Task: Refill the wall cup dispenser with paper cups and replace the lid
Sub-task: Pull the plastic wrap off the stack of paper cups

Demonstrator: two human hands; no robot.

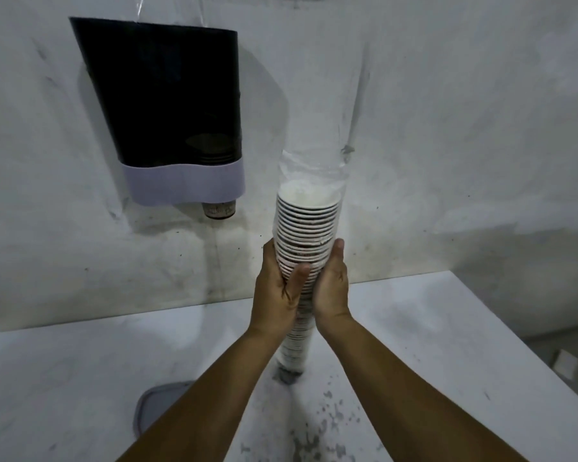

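Observation:
A tall stack of paper cups (306,221) stands upright on the table inside a clear plastic sleeve (317,128) that rises empty above the top cup. My left hand (277,288) grips the stack from the left, thumb across its front. My right hand (331,288) grips it from the right. The wall dispenser (167,95), dark with a pale lilac band at the bottom, hangs up to the left. One cup's base (218,210) pokes out under it. The grey lid (154,408) lies on the table at lower left, partly behind my left forearm.
The white table (64,378) meets a scuffed white wall (464,128). Its right edge runs diagonally down at the right, with floor (564,361) beyond. Dark specks cover the tabletop near the stack's foot.

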